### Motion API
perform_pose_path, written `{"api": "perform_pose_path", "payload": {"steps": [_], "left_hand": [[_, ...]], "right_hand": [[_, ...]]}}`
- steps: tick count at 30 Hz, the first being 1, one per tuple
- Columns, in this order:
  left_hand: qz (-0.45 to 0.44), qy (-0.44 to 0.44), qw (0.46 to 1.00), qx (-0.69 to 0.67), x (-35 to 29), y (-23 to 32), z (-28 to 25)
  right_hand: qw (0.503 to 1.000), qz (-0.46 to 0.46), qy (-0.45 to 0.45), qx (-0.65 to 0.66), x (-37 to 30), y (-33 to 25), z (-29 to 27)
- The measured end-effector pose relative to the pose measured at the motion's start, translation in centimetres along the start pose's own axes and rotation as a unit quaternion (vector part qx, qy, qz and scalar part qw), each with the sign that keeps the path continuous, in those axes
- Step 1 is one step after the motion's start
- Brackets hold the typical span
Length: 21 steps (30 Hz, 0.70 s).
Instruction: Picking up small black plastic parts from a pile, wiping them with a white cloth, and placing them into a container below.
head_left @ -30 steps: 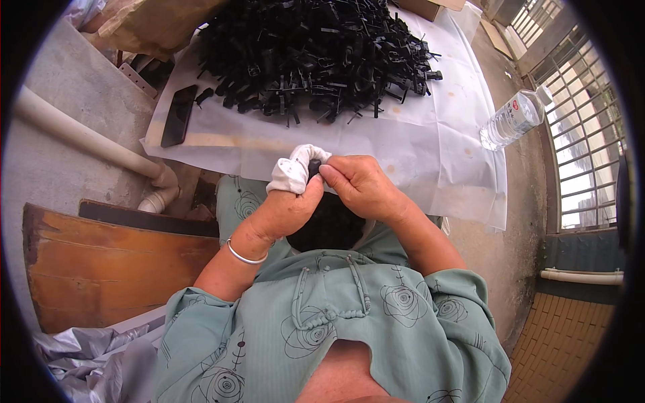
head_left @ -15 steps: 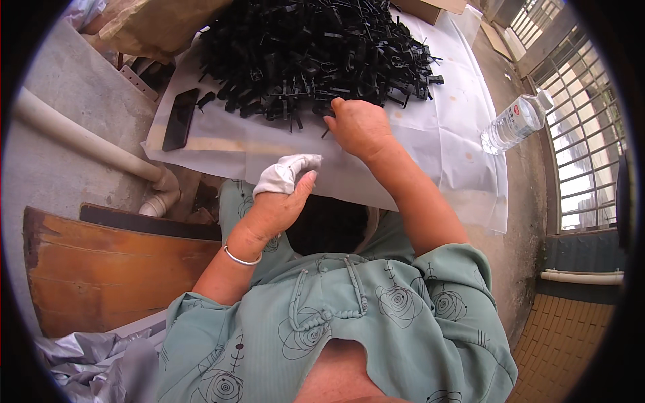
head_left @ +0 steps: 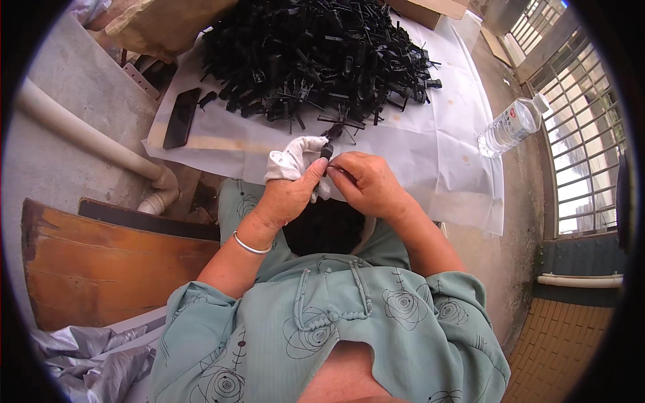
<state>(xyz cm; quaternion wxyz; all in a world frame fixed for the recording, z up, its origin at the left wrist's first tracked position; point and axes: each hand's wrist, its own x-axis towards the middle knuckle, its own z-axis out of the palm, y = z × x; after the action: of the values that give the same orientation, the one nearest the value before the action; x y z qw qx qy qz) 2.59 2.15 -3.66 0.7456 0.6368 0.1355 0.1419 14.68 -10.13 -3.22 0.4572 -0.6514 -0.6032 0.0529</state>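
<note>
A small black plastic part (head_left: 327,152) is held upright at the table's near edge. My left hand (head_left: 290,191), its fingers covered by a white cloth glove and its thumb bare, is closed around that part. Bare and pinched, my right hand (head_left: 368,183) grips the part's lower end; a thin dark piece shows at its fingertips, too small to make out. Just beyond my hands, a heap of similar black plastic parts (head_left: 316,64), many with thin stems, covers the middle of the table. A few stemmed pieces lie at the heap's near edge, close behind the held part.
White sheeting (head_left: 437,164) covers the table. A dark phone (head_left: 181,119) lies at its left, a clear water bottle (head_left: 508,127) at its right edge. Between my knees a container holds dark contents (head_left: 326,227). A cardboard box (head_left: 430,10) stands far right; a pipe (head_left: 94,138) runs at left.
My right hand has come back from the heap toward me and met my left hand. A black plastic part now sits between them; the left hand has closed on it.
</note>
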Motion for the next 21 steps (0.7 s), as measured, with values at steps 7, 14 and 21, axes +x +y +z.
{"api": "perform_pose_path", "payload": {"steps": [7, 14, 21], "left_hand": [[0.038, 0.051, 0.997, -0.041, -0.2, 0.0, 0.6], [0.019, -0.005, 0.999, -0.039, -1.4, 0.9, 0.6], [0.125, 0.080, 0.974, 0.170, -1.5, 0.3, 1.2]], "right_hand": [[0.995, -0.061, 0.077, -0.026, 0.0, -2.8, 0.8], [0.974, 0.164, 0.091, 0.125, 0.6, -2.0, 0.5], [0.987, 0.128, -0.035, 0.087, 0.1, -1.8, 0.4]]}}
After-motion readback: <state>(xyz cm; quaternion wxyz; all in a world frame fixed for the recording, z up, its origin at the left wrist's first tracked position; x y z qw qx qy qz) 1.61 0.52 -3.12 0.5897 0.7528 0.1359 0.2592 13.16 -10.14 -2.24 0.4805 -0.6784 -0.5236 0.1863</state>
